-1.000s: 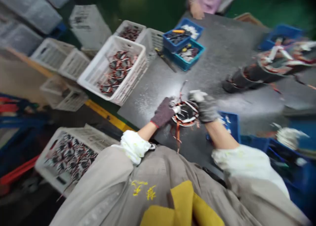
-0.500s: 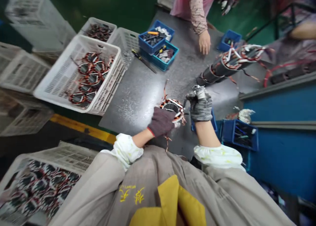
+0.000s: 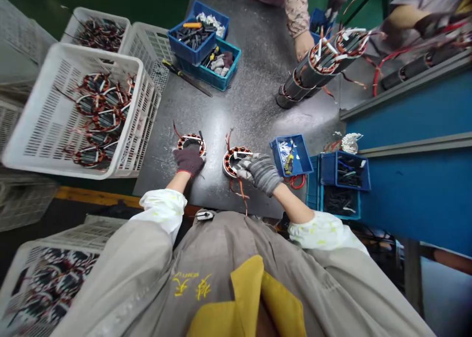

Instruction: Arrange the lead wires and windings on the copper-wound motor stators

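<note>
Green workshop floor surrounds a dark grey metal worktable (image 3: 258,96), scuffed pale near its middle. Off the worktable's right edge stands a blue cabinet (image 3: 413,180). Against the worktable's left edge sits a white slotted crate (image 3: 47,130) holding copper-wound stators. At the worktable's far right a long stack of stators (image 3: 313,67) lies tilted, its red leads sticking out, and a co-worker's hand (image 3: 304,44) rests on the worktable just beside it. At the worktable's far left corner stand a blue parts bin (image 3: 191,37) and a teal parts bin (image 3: 217,67), touching each other. A small blue tray (image 3: 295,155) sits at the worktable's near right corner, with a yellow-handled screwdriver (image 3: 288,162) lying in it.

Two wound stators lie flat near the worktable's front edge, just apart from each other. The left stator (image 3: 191,141) lies under the fingertips of the left hand (image 3: 189,160), in a dark glove. The fingers curl over its near rim; whether they clasp it or only rest there cannot be told. The right stator (image 3: 232,159) is held by the right hand (image 3: 260,172), in a grey knit glove. Its fingers are drawn in narrow on the rim's near right side. Red leads trail from that stator over the worktable's front edge.
</note>
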A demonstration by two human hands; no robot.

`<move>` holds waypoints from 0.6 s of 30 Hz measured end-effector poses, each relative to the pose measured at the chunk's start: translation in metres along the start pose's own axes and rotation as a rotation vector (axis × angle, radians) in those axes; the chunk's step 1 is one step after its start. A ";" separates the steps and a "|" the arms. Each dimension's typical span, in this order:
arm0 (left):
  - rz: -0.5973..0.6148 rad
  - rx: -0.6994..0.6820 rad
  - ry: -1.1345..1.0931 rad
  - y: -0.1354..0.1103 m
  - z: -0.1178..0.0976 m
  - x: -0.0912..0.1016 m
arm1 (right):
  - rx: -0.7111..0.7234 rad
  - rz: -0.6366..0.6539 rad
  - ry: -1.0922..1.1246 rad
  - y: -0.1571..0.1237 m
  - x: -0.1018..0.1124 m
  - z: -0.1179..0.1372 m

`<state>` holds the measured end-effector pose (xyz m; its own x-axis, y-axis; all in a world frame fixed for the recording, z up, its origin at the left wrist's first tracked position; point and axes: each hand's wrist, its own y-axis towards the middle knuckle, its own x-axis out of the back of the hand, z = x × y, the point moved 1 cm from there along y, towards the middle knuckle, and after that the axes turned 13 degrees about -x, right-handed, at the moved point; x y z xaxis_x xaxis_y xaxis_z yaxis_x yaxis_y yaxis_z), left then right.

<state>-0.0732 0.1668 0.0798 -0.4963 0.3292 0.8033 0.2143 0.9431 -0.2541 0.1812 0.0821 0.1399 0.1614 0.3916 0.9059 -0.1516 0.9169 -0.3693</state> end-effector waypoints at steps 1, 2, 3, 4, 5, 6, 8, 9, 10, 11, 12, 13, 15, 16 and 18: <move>-0.013 0.003 0.010 -0.008 -0.003 -0.001 | 0.006 0.022 -0.087 0.007 -0.001 0.006; -0.030 -0.002 0.011 -0.017 -0.009 -0.001 | 0.016 0.030 -0.127 0.011 -0.003 0.010; -0.049 -0.015 0.005 -0.026 -0.017 -0.002 | 0.027 0.025 -0.136 0.013 -0.006 0.014; -0.065 -0.032 -0.004 -0.035 -0.028 -0.005 | 0.039 0.011 -0.130 0.011 -0.009 0.016; -0.073 -0.045 -0.018 -0.043 -0.041 -0.010 | 0.050 -0.015 -0.118 0.007 -0.013 0.017; -0.071 -0.056 -0.032 -0.049 -0.053 -0.018 | 0.058 -0.051 -0.110 0.002 -0.017 0.016; -0.054 -0.075 -0.051 -0.054 -0.074 -0.036 | 0.052 -0.137 -0.090 -0.007 -0.024 0.010; -0.061 -0.087 -0.054 -0.053 -0.080 -0.044 | 0.055 -0.176 -0.078 -0.009 -0.026 0.006; -0.070 -0.075 -0.056 -0.052 -0.083 -0.052 | 0.069 -0.196 -0.072 -0.009 -0.027 0.003; -0.070 -0.075 -0.069 -0.051 -0.084 -0.057 | 0.074 -0.213 -0.071 -0.007 -0.027 0.001; -0.073 -0.067 -0.088 -0.052 -0.084 -0.062 | 0.084 -0.206 -0.082 -0.005 -0.026 -0.001; -0.077 -0.047 -0.115 -0.055 -0.083 -0.064 | 0.098 -0.183 -0.103 -0.002 -0.025 -0.002; -0.087 0.013 -0.176 -0.062 -0.080 -0.067 | 0.134 -0.102 -0.145 0.004 -0.022 -0.003; -0.095 0.052 -0.204 -0.066 -0.079 -0.068 | 0.163 -0.064 -0.148 0.006 -0.021 -0.004; -0.104 0.109 -0.243 -0.072 -0.078 -0.069 | 0.235 -0.060 -0.066 0.005 -0.023 -0.007</move>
<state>0.0116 0.0724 0.0849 -0.7008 0.2197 0.6787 0.0663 0.9674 -0.2446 0.1831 0.0787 0.1160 0.1138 0.3240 0.9392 -0.3674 0.8920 -0.2632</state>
